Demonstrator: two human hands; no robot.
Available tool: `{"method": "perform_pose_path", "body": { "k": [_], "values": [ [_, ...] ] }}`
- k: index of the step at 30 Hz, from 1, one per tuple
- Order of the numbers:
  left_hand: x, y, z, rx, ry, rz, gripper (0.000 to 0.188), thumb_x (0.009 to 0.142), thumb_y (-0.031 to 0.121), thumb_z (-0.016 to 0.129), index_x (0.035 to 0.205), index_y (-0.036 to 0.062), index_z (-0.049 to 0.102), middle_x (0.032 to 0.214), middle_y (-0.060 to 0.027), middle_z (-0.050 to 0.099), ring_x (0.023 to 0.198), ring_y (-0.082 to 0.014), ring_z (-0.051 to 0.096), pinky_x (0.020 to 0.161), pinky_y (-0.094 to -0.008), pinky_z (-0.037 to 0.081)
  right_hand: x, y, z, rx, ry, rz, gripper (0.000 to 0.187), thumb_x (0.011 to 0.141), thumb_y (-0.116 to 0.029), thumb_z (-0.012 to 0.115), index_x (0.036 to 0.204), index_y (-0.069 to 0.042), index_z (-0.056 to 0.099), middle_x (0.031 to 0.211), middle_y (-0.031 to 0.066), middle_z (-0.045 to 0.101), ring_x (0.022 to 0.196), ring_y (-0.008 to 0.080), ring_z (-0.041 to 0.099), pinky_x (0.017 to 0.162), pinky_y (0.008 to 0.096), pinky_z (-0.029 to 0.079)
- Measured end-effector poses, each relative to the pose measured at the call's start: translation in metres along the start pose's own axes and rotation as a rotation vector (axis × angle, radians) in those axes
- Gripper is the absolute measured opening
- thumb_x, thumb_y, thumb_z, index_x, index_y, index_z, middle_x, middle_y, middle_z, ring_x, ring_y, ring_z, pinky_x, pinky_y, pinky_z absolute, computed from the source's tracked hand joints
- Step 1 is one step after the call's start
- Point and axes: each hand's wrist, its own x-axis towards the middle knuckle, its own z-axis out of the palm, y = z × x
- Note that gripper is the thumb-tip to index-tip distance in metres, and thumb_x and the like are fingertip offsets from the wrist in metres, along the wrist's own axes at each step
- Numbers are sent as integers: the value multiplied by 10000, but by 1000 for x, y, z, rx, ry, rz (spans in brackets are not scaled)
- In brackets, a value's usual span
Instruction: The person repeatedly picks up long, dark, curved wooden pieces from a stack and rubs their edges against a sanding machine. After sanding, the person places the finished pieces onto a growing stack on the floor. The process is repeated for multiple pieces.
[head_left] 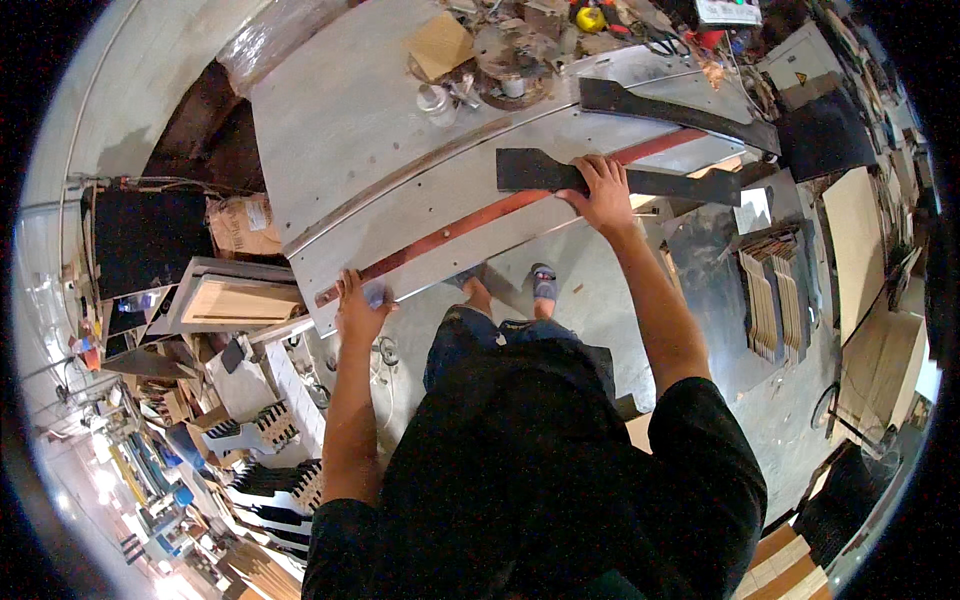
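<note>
My right hand (603, 196) is closed over the middle of a long black board (525, 170) with wide ends and a narrower waist. This board lies across a red strip (450, 234) along the near side of the grey worktable (340, 140). A second black board (680, 113) of similar shape rests farther back at the right, apart from my hand. At the table's near left corner, my left hand (360, 308) rests with fingers stretched out and thumb apart, beside the strip's left end. No object shows in its grasp.
A metal can (436, 103), a tan square sheet (440, 46) and a yellow tape measure (590, 18) sit among clutter at the table's back. Stacked shaped pieces (775, 290) stand at right. A framed wooden panel (235, 300) leans at left. My feet are below the table edge.
</note>
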Motion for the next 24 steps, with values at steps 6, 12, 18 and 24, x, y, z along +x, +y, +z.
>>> {"method": "perform_pose_path", "body": {
  "k": [6,12,18,24],
  "values": [
    [-2,27,-34,-43,-74,-32,1290,693,398,1044,1703,-30,365,1787,-296,345,1652,-519,326,1318,-518,403,1,-66,52,-11,48,-37,736,866,-593,847,1404,-112,707,1338,136,655,1257,421,601,1125,595,466],
    [-12,24,-22,-77,-42,93,1064,881,419,909,1718,31,377,1831,-229,281,1694,-490,225,1356,-633,252,11,-149,82,-15,15,8,633,890,-532,860,1369,-143,718,1359,119,652,1266,409,588,1118,570,461],
    [17,31,-15,-357,37,275,898,943,393,838,1674,52,443,1796,-198,343,1658,-466,300,1360,-636,220,32,-180,104,-20,-45,63,643,912,-492,871,1423,-139,704,1389,127,651,1312,411,568,1141,554,465],
    [84,70,-24,-535,127,361,929,925,382,857,1680,51,428,1727,-209,444,1542,-460,473,1296,-578,365,36,-167,89,-1,-82,-14,645,928,-431,868,1478,-152,679,1411,145,644,1329,414,573,1159,551,461]
  ]
}}
